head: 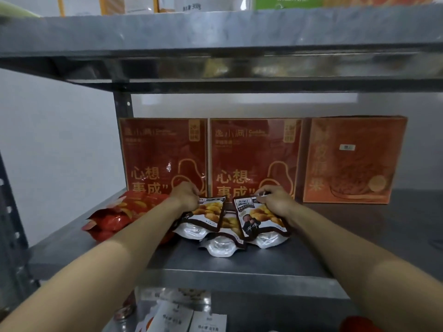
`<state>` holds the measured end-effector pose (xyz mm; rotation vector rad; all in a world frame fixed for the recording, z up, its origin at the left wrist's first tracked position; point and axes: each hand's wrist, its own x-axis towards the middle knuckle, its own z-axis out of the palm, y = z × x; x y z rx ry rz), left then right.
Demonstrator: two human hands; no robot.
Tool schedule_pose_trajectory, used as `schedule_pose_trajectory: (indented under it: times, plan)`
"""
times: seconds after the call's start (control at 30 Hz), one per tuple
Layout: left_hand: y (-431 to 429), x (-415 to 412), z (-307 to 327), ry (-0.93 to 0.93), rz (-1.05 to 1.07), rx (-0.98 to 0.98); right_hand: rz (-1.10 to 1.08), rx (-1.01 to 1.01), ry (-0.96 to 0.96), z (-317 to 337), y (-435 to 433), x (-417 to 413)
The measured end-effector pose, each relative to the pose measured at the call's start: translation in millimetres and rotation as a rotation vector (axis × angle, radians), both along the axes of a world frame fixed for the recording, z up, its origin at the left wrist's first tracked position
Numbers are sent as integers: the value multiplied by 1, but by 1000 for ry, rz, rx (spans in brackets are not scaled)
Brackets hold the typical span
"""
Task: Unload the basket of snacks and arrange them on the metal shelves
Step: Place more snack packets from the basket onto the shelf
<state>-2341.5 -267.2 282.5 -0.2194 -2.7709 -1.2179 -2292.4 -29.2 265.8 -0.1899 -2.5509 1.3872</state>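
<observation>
Currently fingers are curling: left hand (pixel 185 197) and right hand (pixel 273 200) are each pinching a snack pouch (pixel 208 213) top, midway across the metal shelf (pixel 239 275). Red boxes (pixel 165 152) are lining its back edge; basket unseen, so remainder unknown.

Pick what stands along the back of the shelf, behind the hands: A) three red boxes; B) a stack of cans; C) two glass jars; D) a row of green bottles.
A: three red boxes stand side by side at the back of the metal shelf, behind the left hand and right hand gripping snack pouches.
</observation>
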Motion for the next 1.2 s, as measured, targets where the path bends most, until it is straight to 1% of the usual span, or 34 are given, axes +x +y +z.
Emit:
schedule_pose_trajectory:
  times: [0.03, 0.13, 0.23, 0.3, 0.4, 0.43, 0.5, 0.57, 0.6, 0.67, 0.73, 0.87, 1.0, 1.13, 1.2]
  plan:
    - [2, 0, -1, -13, 8, -38, -2, 47, -2, 0, -2, 0]
    - [8, 1, 0, 45, -20, -125, 36, 179, -37, -1, -7, 1]
    - [9, 5, 0, 50, -51, -205, 34, 217, -32, -1, -10, 3]
    - [8, 5, -2, 93, -61, -174, 43, 234, -26, 0, -10, 5]
    - [4, 10, -2, 244, -99, -94, 84, 320, 49, 3, -12, 11]
    - [1, 12, -1, 305, -118, -89, 92, 391, 107, 5, -14, 14]
    - [-6, 21, 4, 425, -153, -154, 113, 668, 218, 10, -19, 22]
    - [-13, 31, 10, 531, -119, -330, 144, 917, 263, 17, -29, 31]
    - [-15, 36, 13, 567, -86, -404, 155, 975, 267, 21, -35, 35]
    - [-19, 49, 19, 592, -37, -450, 164, 997, 280, 29, -45, 42]
    - [-24, 63, 22, 606, -7, -457, 170, 991, 290, 36, -54, 49]
    - [-45, 93, 26, 662, 35, -551, 186, 975, 329, 44, -73, 66]
    - [-70, 133, 31, 668, 105, -522, 203, 895, 446, 50, -108, 92]
    - [-117, 181, 32, 787, 180, -592, 265, 855, 581, 46, -160, 126]
    - [-151, 206, 30, 810, 217, -591, 285, 833, 664, 43, -194, 141]
